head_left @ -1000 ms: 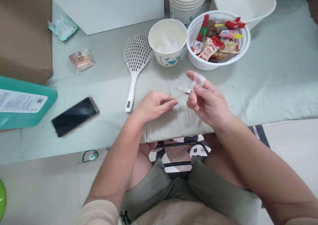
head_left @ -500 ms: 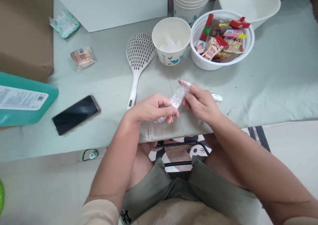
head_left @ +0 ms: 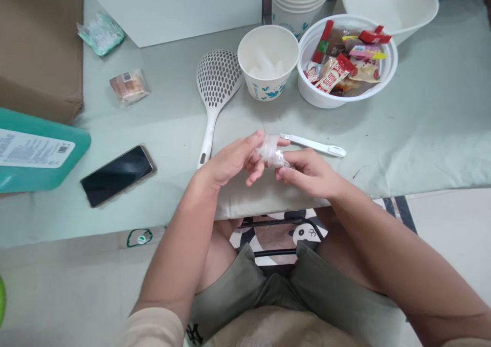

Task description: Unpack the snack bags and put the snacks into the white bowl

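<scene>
A crumpled piece of clear plastic film (head_left: 271,151) is stretched between my two hands above the front of the table. My left hand (head_left: 240,158) pinches its left end, thumb up, with the lower fingers loosely curled. The fingers of my right hand (head_left: 307,170) close on the film's right end. Just behind them lies a white utility knife (head_left: 316,145). Farther back stands a paper cup (head_left: 268,84) with translucent plastic inside. Beside the cup, a white bowl (head_left: 326,99) holds several wrapped snacks.
A slotted ladle (head_left: 217,84) lies left of the cup. Farther left are a black phone (head_left: 118,176), a wrapped snack (head_left: 129,87), a green packet (head_left: 102,34), a teal container (head_left: 38,150) and a cardboard box (head_left: 38,45). Stacked cups (head_left: 293,17) and a white tub (head_left: 391,4) stand behind.
The film is bunched smaller and turned. My left hand has moved up, while my right hand has come lower, uncovering the utility knife. The view has shifted slightly.
</scene>
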Demonstrator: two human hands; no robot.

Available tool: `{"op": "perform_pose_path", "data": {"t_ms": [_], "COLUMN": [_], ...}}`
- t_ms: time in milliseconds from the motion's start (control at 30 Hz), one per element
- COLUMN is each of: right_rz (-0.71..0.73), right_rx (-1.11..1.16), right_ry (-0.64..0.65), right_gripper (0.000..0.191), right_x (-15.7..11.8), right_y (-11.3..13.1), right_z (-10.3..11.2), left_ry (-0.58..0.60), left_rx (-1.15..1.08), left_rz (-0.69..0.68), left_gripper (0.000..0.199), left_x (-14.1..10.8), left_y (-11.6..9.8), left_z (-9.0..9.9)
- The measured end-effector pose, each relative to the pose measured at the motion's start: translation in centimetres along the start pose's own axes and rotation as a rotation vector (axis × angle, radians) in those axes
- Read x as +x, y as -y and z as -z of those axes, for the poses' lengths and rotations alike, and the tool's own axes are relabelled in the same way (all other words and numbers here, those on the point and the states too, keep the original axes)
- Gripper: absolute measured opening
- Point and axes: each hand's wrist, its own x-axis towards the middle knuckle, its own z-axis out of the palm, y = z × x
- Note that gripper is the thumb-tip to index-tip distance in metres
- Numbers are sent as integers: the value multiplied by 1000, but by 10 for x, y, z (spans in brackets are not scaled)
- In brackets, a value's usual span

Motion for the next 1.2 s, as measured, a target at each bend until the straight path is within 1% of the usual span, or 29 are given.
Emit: {"op": "perform_pose_path", "data": {"t_ms": [67, 100, 200, 233, 333, 400, 433, 500, 600, 633, 700, 800, 900, 1000, 1100, 1200], "right_rz": [-15, -19, -33, -46, -95, -117, -127, -135, -113, -99, -79, -76, -91, -115, -152, -165], "right_rx": [138, 195, 317, 335, 327, 281, 237, 90, -179, -233, -264, -183, -1, 161, 221, 258], "right_ry": [-11, -28, -67, -68, -62, -89, -113, -167, -214, -214, -206, -199, -189, -183, -213, -234], "right_gripper": [33, 31, 26, 30, 53, 67, 70, 69, 59, 57, 56, 53, 46, 36, 21, 15], "right_x": [-1, -2, -2, -2, 0, 1, 1, 2, 2, 2, 2, 3, 4, 6, 7, 8], "right_y": [1, 2, 6, 7, 12, 13, 13, 11, 5, 4, 2, 1, 2, 3, 5, 9], "right_z": [1, 1, 0, 0, 0, 0, 0, 0, -2, -3, -4, -5, -5, -5, -6, -5], "left_ry": [23, 25, 35, 39, 22, -2, -1, 26, 52, 52, 50, 58, 71, 54, 30, 7], "left_rx": [-8, -6, 45, 79, 190, 223, 225, 210, 181, 171, 147, 112, 90, 96, 159, 210], "left_rz": [26, 40, 42, 38, 72, 123, 141, 146, 104, 79, 29, -17, -39, -64, -81, -129], "left_gripper": [77, 75, 55, 49, 38, 26, 24, 26, 41, 47, 57, 66, 71, 71, 70, 72], "left_x": [1, 2, 3, 3, 2, 1, 1, 0, -1, -1, 0, 0, 0, 0, 3, 7], "left_y": [2, 2, 3, 2, -2, -5, -6, -7, -6, -5, -4, -2, -1, 1, 5, 10], "left_z": [1, 2, 1, 0, -2, -2, -2, -1, 1, 1, 2, 1, 1, 2, 1, 0]}}
